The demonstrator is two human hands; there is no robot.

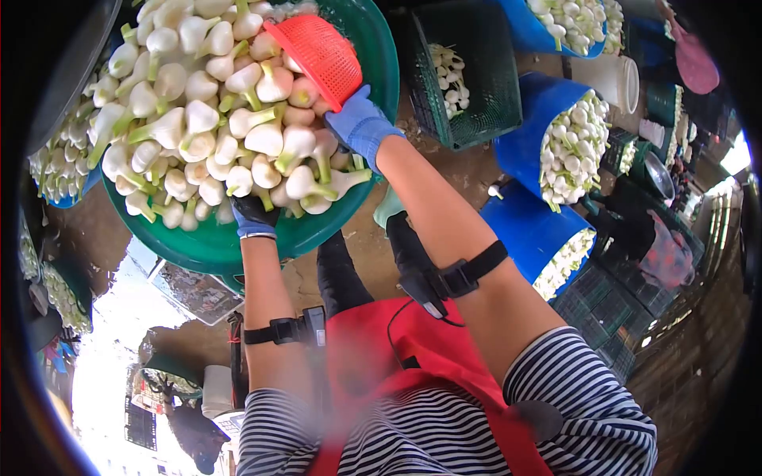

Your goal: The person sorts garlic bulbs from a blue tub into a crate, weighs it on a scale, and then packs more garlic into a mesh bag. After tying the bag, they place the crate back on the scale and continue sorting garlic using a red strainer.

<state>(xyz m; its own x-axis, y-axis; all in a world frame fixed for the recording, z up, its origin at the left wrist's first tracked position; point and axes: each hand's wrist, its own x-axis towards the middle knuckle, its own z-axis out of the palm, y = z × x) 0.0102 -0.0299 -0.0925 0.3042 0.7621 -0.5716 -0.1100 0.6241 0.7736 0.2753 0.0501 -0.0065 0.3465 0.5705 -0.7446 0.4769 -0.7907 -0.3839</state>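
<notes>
A wide green basin [379, 67] is heaped with white bulbs [266, 139] that have short green stems. My right hand [359, 123], in a blue glove, is closed on the rim of a red perforated basket [324, 57], which lies tilted on the bulbs near the basin's far right side. My left hand [255, 213], in a dark glove with a blue cuff, reaches in among the bulbs at the near side of the basin. Its fingers are mostly hidden under the bulbs, so its hold cannot be made out.
A dark green crate [498, 103] with some bulbs stands right of the basin. Further right are blue containers [516, 155] full of bulbs and a white bucket [627, 83]. Another person [663, 246] is at the far right. Stacked dark crates [595, 305] stand beyond my right arm.
</notes>
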